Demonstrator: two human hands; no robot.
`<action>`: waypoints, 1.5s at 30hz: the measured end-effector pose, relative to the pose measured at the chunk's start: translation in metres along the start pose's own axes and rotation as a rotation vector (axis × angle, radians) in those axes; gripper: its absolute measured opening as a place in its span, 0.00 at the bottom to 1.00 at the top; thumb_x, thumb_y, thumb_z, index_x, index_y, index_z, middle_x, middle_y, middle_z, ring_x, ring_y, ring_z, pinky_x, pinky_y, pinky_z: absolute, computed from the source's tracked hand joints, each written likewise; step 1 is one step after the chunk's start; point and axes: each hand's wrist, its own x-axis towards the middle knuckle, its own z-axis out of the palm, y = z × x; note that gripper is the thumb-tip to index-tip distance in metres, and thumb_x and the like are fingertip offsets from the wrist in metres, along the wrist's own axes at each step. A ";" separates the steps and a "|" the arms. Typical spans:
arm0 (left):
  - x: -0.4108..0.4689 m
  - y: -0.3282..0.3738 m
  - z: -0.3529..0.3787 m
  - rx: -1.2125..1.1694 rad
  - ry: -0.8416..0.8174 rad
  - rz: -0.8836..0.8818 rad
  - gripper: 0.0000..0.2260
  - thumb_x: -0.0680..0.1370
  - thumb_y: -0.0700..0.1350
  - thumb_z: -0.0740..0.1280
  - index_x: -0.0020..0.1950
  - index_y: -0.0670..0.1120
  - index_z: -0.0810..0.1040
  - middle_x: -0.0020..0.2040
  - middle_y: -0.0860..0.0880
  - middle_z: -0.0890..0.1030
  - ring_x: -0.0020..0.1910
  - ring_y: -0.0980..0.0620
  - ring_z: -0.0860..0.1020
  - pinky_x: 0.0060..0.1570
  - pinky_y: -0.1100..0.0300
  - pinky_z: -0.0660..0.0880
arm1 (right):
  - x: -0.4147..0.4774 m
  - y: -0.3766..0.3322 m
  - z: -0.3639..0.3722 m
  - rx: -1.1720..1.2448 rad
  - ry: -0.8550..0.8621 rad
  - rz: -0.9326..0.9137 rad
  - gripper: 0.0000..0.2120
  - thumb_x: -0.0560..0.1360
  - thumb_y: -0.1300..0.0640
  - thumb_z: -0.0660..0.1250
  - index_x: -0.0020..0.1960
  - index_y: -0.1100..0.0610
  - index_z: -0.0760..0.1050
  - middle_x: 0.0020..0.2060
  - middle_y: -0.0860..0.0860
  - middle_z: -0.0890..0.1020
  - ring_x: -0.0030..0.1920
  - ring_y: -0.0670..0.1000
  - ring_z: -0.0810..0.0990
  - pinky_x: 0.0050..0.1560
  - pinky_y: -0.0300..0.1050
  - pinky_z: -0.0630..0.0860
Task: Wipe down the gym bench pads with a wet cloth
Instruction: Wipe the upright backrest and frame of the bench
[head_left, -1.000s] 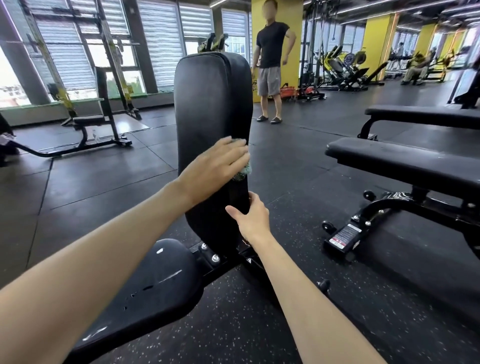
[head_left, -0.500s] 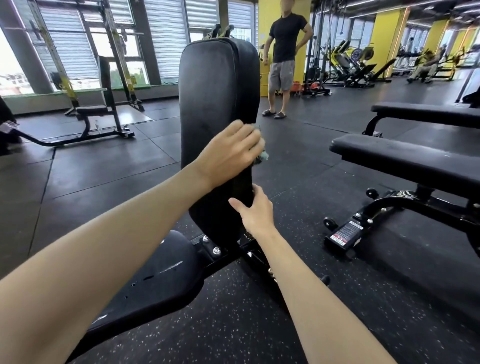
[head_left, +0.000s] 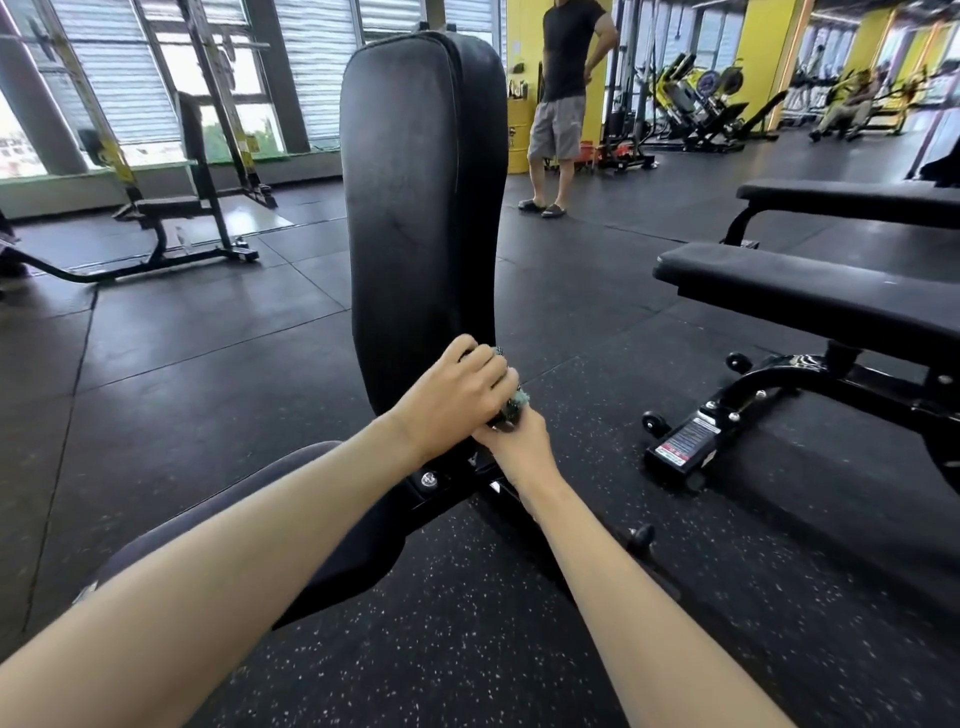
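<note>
Wiping the back pad (head_left: 421, 208) well calls for firm, overlapping strokes along its edge seam. The wet cloth (head_left: 518, 400) sits at the back pad's lower right edge, bunched under our left hand (head_left: 457, 395), whose curled fingers grasp it. Our right hand (head_left: 517, 449) braces just below. Its fingers are hidden, so we cannot tell its grip. We judge the seat pad (head_left: 358, 561), below the back pad, the next surface.

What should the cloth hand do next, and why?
Probably carry the cloth to the seat pad: the left hand holds it at the bottom edge of the back pad, just above the right hand, so little pad remains below it.
</note>
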 end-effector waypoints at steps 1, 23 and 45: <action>0.005 -0.004 -0.004 -0.045 0.009 0.000 0.08 0.73 0.34 0.64 0.49 0.43 0.77 0.41 0.48 0.77 0.39 0.47 0.74 0.47 0.54 0.72 | -0.001 0.000 -0.002 0.021 -0.015 0.009 0.14 0.70 0.59 0.73 0.55 0.57 0.78 0.47 0.51 0.84 0.50 0.50 0.82 0.56 0.50 0.79; 0.019 -0.003 0.004 0.028 -0.254 0.126 0.16 0.77 0.33 0.46 0.50 0.42 0.72 0.45 0.41 0.81 0.53 0.41 0.79 0.63 0.47 0.70 | 0.000 0.000 -0.008 0.015 -0.040 0.057 0.15 0.72 0.69 0.59 0.55 0.57 0.75 0.47 0.51 0.82 0.49 0.49 0.80 0.51 0.45 0.76; -0.022 -0.017 0.015 -0.375 0.222 -0.148 0.12 0.79 0.31 0.61 0.61 0.37 0.77 0.61 0.40 0.78 0.64 0.43 0.74 0.68 0.50 0.67 | 0.002 -0.008 -0.015 0.273 -0.030 0.106 0.25 0.74 0.78 0.51 0.63 0.62 0.73 0.45 0.48 0.81 0.45 0.42 0.80 0.41 0.33 0.77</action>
